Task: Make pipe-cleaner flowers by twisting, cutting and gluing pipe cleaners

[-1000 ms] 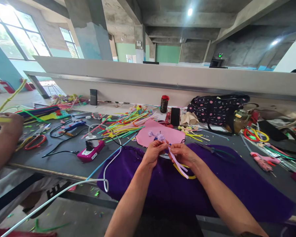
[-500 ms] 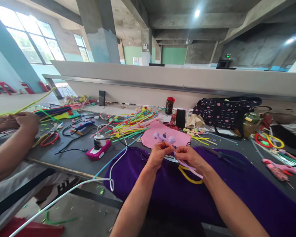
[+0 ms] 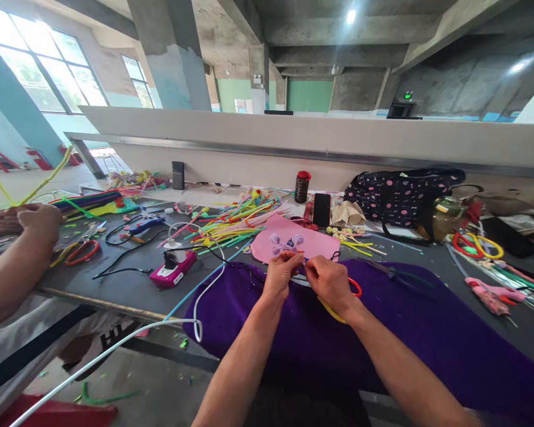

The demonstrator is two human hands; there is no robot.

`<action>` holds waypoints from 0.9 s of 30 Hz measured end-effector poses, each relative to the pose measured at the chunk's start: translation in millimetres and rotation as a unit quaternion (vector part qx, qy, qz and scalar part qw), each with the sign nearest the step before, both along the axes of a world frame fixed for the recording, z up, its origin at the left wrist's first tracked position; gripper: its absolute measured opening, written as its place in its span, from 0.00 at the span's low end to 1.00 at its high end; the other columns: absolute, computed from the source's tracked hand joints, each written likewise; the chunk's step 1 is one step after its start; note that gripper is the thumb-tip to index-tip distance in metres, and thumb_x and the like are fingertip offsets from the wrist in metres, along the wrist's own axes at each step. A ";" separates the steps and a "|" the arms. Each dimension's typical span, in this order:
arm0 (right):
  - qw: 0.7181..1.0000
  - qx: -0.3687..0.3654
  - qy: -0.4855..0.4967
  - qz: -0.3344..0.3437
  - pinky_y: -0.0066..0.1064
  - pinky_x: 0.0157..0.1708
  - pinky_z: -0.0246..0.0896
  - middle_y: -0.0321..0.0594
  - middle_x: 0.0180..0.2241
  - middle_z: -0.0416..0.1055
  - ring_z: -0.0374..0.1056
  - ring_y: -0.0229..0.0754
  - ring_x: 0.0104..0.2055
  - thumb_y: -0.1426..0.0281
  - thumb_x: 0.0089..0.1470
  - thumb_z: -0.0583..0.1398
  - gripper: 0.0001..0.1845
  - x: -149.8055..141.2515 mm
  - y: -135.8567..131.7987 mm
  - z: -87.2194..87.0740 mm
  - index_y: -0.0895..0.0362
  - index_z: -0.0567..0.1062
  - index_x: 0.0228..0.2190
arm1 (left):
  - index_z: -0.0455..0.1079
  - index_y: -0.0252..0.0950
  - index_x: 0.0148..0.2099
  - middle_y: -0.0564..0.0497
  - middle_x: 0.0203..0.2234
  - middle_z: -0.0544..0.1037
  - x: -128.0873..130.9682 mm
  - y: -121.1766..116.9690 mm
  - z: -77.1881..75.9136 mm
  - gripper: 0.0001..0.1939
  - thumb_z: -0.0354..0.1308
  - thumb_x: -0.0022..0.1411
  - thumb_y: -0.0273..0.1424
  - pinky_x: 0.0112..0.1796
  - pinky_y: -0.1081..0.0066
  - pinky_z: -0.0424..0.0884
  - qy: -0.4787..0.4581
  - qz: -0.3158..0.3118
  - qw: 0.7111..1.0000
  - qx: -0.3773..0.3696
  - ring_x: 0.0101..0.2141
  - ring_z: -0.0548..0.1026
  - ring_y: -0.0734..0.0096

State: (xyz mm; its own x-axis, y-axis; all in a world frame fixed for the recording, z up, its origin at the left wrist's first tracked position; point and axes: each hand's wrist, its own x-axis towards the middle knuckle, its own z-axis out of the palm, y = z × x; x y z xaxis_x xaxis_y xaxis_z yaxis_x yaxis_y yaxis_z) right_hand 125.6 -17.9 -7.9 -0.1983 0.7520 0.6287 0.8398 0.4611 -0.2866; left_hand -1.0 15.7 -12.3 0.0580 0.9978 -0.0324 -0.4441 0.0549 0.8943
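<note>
My left hand (image 3: pixel 279 273) is closed in a pinch on a fuzzy lilac pipe-cleaner piece (image 3: pixel 299 239), whose curled loops stand up above the fingers with a dark blue bit between them. Close beside it, my right hand (image 3: pixel 328 281) has its fingers pinched together at the same piece, knuckles turned up; its fingers hide most of what they grip. Under my right hand lie scissors with a red and yellow handle (image 3: pixel 355 287), partly covered. Just behind both hands is a pink sheet (image 3: pixel 262 246), and a purple cloth (image 3: pixel 240 314) spreads beneath my forearms.
Colourful pipe cleaners (image 3: pixel 235 222) are heaped behind. A magenta power strip (image 3: pixel 173 270) with cables sits left. Behind stand a red-lidded bottle (image 3: pixel 302 187), a phone (image 3: pixel 321 210) and a dotted bag (image 3: pixel 396 198). At far left, a co-worker's hands (image 3: pixel 35 222) hold a yellow-green pipe cleaner.
My right hand has turned over, knuckles up, and moved slightly left; the lilac strip that trailed below it is now hidden. More of the scissors' red handle shows. The view has shifted slightly.
</note>
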 end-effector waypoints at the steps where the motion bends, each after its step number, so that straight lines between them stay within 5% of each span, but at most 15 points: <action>1: 0.999 -0.017 0.028 0.011 0.28 0.27 0.50 0.40 0.25 0.70 0.64 0.37 0.26 0.69 0.53 0.52 0.09 2.0 1.3 -0.4 0.57 0.70 0.26 | 0.66 0.33 0.24 0.55 0.19 0.71 -0.7 0.4 -0.3 0.13 0.66 0.38 0.34 0.21 0.77 0.58 0.003 -0.007 1.000 0.000 0.19 0.66 0.80; 10: 0.959 -0.135 0.237 0.079 0.26 0.24 0.50 0.34 0.19 0.67 0.59 0.35 0.22 0.66 0.47 0.58 0.09 8.1 4.3 4.3 0.57 0.71 0.21 | 0.67 0.32 0.25 0.55 0.20 0.71 -4.3 -2.1 4.5 0.12 0.65 0.42 0.34 0.21 0.78 0.57 0.030 -0.065 0.997 0.035 0.19 0.64 0.83; 17: 0.822 -0.371 0.386 0.194 0.25 0.25 0.53 0.33 0.22 0.68 0.60 0.34 0.23 0.61 0.46 0.58 0.12 24.4 13.7 10.4 0.58 0.73 0.27 | 0.67 0.32 0.27 0.53 0.21 0.71 -8.0 -1.3 5.9 0.12 0.64 0.44 0.34 0.20 0.79 0.56 0.008 -0.106 0.994 0.017 0.20 0.66 0.81; 22: 0.733 -0.463 0.436 0.242 0.28 0.30 0.57 0.37 0.26 0.72 0.66 0.38 0.28 0.62 0.43 0.61 0.13 25.2 13.0 4.3 0.60 0.73 0.27 | 0.67 0.32 0.27 0.53 0.20 0.71 -9.5 -4.0 10.8 0.12 0.64 0.44 0.35 0.19 0.78 0.53 0.002 -0.126 0.992 0.017 0.18 0.65 0.81; 27: 0.710 -0.465 0.460 0.258 0.25 0.22 0.53 0.35 0.19 0.70 0.62 0.33 0.20 0.65 0.39 0.64 0.11 21.3 14.2 -1.2 0.60 0.71 0.22 | 0.65 0.32 0.26 0.53 0.20 0.72 -8.7 -4.4 10.8 0.12 0.64 0.43 0.34 0.19 0.78 0.53 -0.007 -0.126 0.992 0.021 0.18 0.65 0.81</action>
State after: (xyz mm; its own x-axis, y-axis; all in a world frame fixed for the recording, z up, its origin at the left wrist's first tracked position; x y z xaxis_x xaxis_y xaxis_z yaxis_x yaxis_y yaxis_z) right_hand 147.0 -3.7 -9.1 -0.4262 0.9032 -0.0511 -0.1140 -0.1097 -0.9874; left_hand -9.8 11.2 -1.5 0.3065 0.9518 0.0113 -0.4336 0.1290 0.8918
